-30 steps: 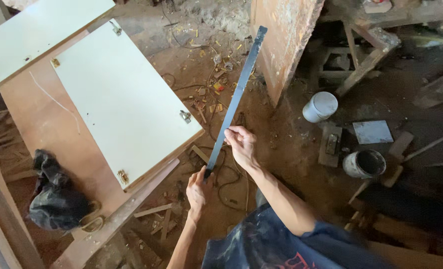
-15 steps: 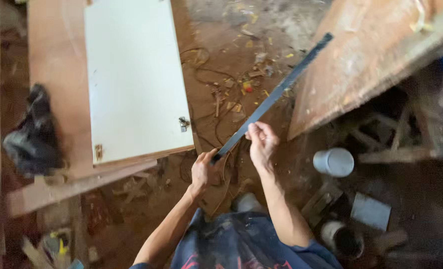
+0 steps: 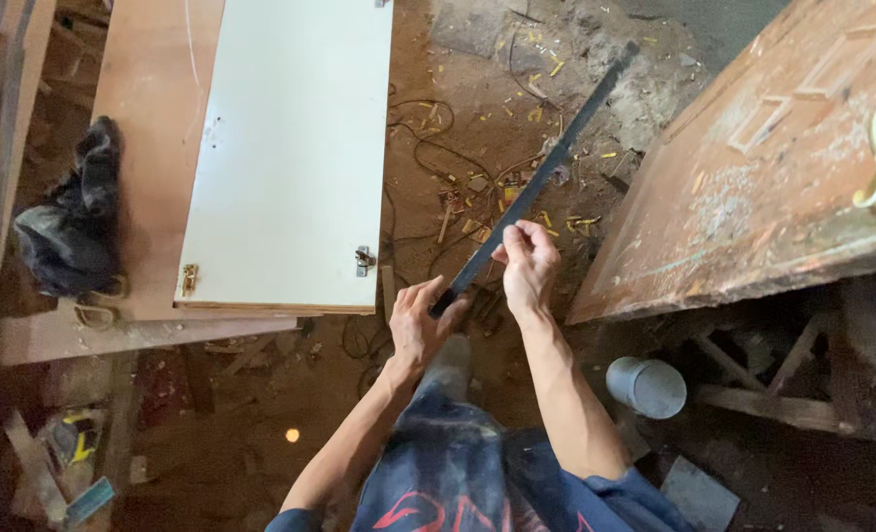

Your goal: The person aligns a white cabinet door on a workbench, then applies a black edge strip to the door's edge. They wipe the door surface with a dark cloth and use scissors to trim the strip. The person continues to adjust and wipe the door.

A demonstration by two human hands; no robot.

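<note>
I held the strip (image 3: 541,182) slanting out over the littered floor (image 3: 477,108), left hand (image 3: 420,320) clamped on its near end and right hand (image 3: 529,264) fingers pinched just above, likely to steady it (white panel (image 3: 295,148) alongside).

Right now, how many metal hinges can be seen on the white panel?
2. One hinge sits at the near left corner of the white panel, the other hinge at its near right corner. The far end is cut off, so more may be hidden.

Dirt floor (image 3: 290,394) is littered with wood chips (image 3: 546,212) and cables (image 3: 428,148) mid-frame; a grey bucket (image 3: 647,386) is parked lower right, scrap boards (image 3: 44,463) lower left.
</note>
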